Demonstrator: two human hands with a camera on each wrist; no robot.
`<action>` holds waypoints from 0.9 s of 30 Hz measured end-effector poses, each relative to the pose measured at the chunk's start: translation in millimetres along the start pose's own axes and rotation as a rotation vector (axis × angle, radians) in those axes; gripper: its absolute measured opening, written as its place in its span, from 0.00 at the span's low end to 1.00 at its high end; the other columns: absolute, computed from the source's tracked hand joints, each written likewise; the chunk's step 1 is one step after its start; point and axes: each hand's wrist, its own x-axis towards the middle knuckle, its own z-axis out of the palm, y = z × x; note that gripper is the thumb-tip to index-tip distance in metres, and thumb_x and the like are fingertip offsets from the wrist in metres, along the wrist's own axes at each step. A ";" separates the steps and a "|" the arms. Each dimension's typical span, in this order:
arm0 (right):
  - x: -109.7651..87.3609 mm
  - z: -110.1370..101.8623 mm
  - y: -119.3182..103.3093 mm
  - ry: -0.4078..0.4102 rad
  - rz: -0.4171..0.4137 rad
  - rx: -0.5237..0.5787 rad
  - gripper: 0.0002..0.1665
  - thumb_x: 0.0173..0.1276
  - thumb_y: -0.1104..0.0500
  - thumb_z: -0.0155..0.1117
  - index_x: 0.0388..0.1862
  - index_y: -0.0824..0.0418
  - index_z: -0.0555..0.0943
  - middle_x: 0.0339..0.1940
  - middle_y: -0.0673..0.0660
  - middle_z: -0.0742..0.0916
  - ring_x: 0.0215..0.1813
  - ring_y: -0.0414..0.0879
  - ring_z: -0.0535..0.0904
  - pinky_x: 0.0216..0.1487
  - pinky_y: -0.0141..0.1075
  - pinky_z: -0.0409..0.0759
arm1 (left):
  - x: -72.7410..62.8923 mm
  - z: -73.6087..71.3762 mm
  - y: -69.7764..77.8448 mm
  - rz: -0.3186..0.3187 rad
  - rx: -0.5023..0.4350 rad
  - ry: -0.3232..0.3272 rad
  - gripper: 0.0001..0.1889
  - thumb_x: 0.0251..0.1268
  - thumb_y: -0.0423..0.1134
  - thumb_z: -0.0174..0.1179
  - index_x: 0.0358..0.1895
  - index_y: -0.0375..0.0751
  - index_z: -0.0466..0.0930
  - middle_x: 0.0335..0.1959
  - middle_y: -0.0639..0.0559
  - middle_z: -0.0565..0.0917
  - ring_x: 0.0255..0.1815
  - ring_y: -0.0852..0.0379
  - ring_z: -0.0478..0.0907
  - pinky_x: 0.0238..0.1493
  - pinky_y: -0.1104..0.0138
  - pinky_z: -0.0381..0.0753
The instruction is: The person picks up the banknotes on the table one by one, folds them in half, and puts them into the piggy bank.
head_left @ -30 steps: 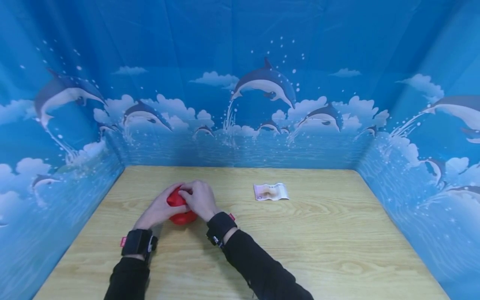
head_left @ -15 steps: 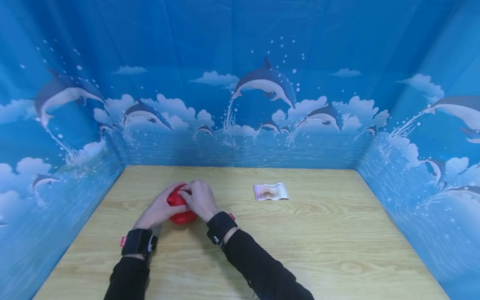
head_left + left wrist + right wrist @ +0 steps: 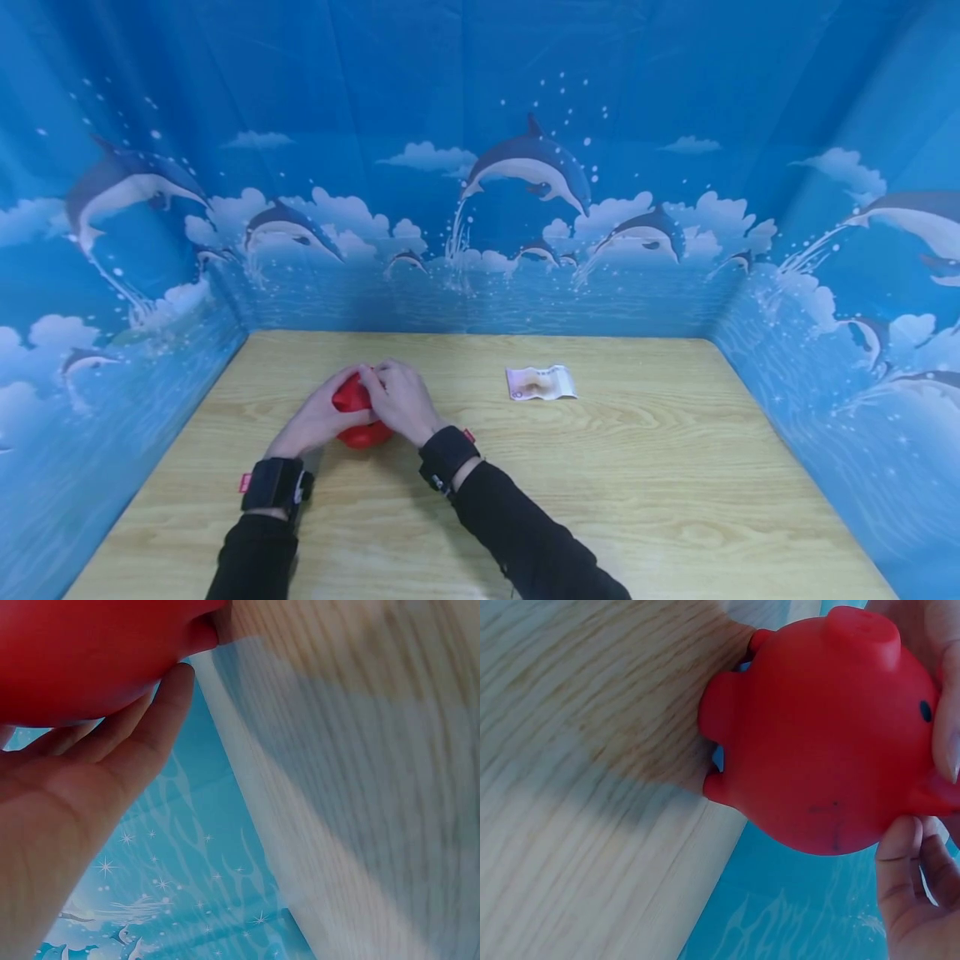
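Note:
A red piggy bank [image 3: 810,735] with a round snout and short feet stands upright on the table, between both hands. My left hand [image 3: 318,417] grips it from the left side, its thumb across the front. In the left wrist view, the left fingers [image 3: 161,712] lie along the red body. My right hand [image 3: 401,402] is at the top of the piggy bank with bent fingers. The right wrist view has the right fingertips [image 3: 904,832] right beside the pig's ear; I cannot tell whether they pinch anything. The pig's top is hidden by the hands.
A creased banknote [image 3: 542,383] lies on the wooden table [image 3: 637,475], to the right of the hands. A blue curtain [image 3: 480,283] printed with dolphins surrounds the table at the back and sides. Both wrists wear black straps.
My right hand shifts slightly at the top of the piggy bank, its fingers changing position and its wrist moving a little right. The left hand and the piggy bank stay almost still.

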 end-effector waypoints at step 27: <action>-13.4 -18.4 24.0 -0.129 -0.088 0.178 0.18 0.79 0.52 0.47 0.48 0.53 0.85 0.38 0.47 0.86 0.41 0.34 0.79 0.40 0.23 0.76 | 0.9 2.1 2.4 0.004 0.054 0.030 0.52 0.48 0.63 0.71 0.76 0.55 0.55 0.70 0.44 0.67 0.67 0.40 0.66 0.58 0.48 0.78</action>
